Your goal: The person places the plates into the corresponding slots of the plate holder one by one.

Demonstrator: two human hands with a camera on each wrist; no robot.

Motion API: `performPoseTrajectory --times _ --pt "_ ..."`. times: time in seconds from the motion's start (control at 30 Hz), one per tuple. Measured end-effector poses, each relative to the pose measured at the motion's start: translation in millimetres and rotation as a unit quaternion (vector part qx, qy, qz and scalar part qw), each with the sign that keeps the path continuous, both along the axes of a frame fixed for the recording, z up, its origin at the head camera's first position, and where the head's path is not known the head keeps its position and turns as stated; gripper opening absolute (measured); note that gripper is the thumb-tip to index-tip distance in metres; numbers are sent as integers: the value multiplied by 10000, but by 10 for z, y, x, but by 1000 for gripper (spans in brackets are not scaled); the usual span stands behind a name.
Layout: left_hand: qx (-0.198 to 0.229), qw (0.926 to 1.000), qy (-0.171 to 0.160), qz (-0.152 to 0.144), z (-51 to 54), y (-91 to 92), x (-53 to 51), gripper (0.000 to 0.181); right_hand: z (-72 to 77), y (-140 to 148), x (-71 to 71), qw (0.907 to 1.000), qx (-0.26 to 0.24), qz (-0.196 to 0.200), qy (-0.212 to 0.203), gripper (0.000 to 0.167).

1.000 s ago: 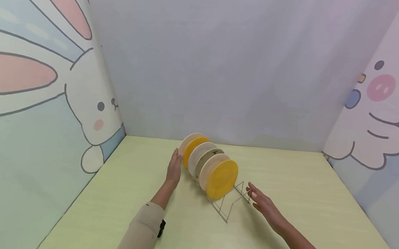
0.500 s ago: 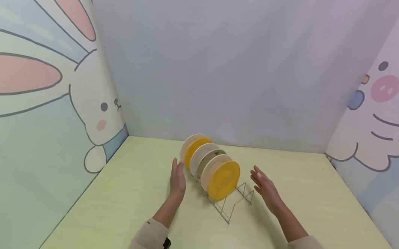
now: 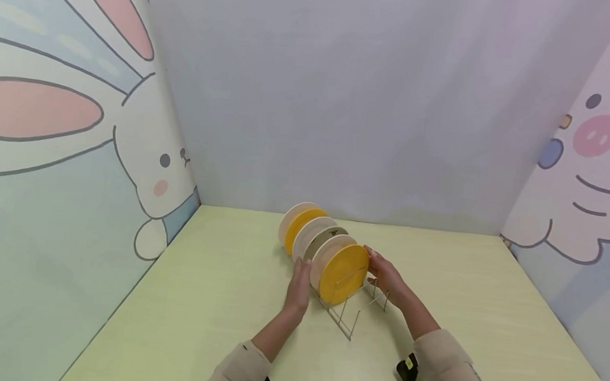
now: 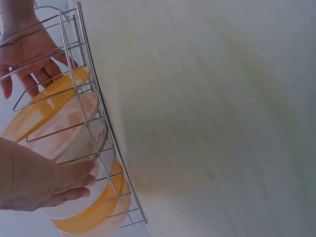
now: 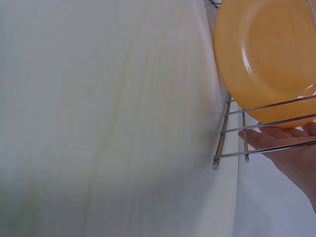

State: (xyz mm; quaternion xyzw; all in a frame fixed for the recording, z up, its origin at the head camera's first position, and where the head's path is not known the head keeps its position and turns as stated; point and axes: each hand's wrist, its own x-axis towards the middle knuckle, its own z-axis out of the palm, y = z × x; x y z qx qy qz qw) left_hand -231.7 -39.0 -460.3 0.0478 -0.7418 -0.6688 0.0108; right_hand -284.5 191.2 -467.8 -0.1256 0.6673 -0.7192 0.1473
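Note:
Several plates stand on edge in a wire dish rack [image 3: 344,325]: a yellow plate [image 3: 344,273] in front, then a cream plate [image 3: 317,266], a grey-green plate [image 3: 334,232] with a dark print, and more white, yellow and pale ones behind. My left hand [image 3: 297,293] is at the rack's left side, fingers straight beside the plate edges; whether it touches them I cannot tell. On the other side, my right hand [image 3: 389,280] has its fingers at the front yellow plate's right rim. In the right wrist view the fingers [image 5: 276,132] of that hand lie against the plate's edge, partly behind the wires.
The front slots of the rack hold no plate. A pale yellow-green table [image 3: 219,255] lies under it. A grey curtain [image 3: 341,100] hangs behind, and cartoon-printed panels stand at left and right.
My left hand has come back from the rear plates toward the front ones. My right hand rose from beside the rack's front end and moved left to the front yellow plate's rim.

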Motion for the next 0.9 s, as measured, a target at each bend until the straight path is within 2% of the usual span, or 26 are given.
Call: performPoseTrajectory --times 0.23,0.4,0.53,0.63,0.9 --pt "28 9999 -100 3 -5 -14 17 71 -25 -28 20 9999 71 -60 -81 62" --pt "-38 9999 -43 -125 2 -22 -23 72 -7 -18 73 9998 100 -145 -27 61" --pt "-142 9996 -5 -256 23 -42 -70 73 0 -32 177 9993 168 -337 -41 61" --pt "-207 9991 33 -368 33 -76 -128 74 -4 -94 273 9978 206 -623 -82 61" --pt "-211 9955 12 -921 -23 -177 -322 75 23 -378 586 9891 524 -1372 -133 71"
